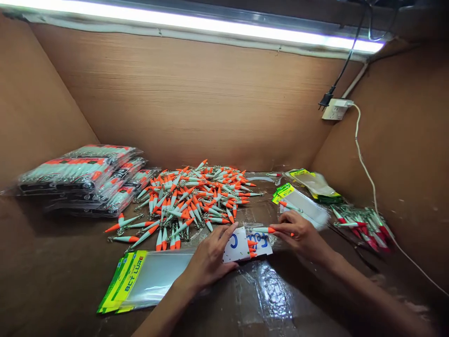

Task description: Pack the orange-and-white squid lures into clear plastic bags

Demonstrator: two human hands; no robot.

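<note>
My left hand (210,252) grips a white card (235,246) with blue handwriting, thumb at its lower edge and fingers along the top. Orange tips of several lures (252,249) stick out at the card's middle, their other ends hidden. In my right hand (298,231), a pale fishing lure with an orange end (264,230) is pinched between thumb and fingers and lies across the card's upper part. Another orange tip (292,234) shows under that hand; how it is held I cannot tell. Beyond both hands spreads a heap of orange-and-white lures (189,201).
Clear bags with yellow-green headers (154,276) lie left of my left hand; more bags (308,203) lie beyond my right. Packed lures (80,178) are stacked at the left. Red-and-silver lures (365,224) and a white cord (368,173) are at the right.
</note>
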